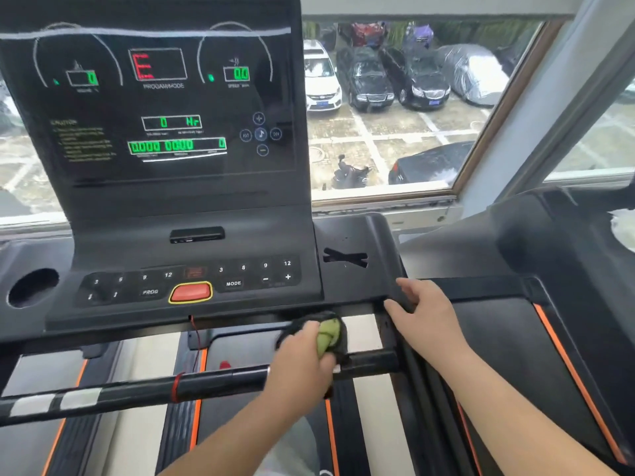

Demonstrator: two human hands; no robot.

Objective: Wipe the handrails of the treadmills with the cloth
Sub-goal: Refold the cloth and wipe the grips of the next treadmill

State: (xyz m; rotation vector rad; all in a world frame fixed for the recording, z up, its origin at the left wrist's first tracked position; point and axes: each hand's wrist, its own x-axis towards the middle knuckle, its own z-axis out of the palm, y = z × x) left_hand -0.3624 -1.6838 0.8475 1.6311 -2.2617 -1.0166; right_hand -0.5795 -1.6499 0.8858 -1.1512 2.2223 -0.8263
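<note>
A black horizontal handrail bar (213, 381) crosses in front of the treadmill console (192, 283). My left hand (302, 364) grips a bunched green and black cloth (328, 333) and presses it on the bar near its right end. My right hand (422, 312) rests on the black right side handrail (417, 369), fingers curled over its top where it joins the console. The bar under my left hand is hidden.
The lit display panel (154, 97) stands upright ahead. A red stop button (191, 292) and a red safety cord (196, 341) sit at centre. A cup hole (32, 286) is at left. A second treadmill (549, 304) stands to the right. A window (395, 108) overlooks parked cars.
</note>
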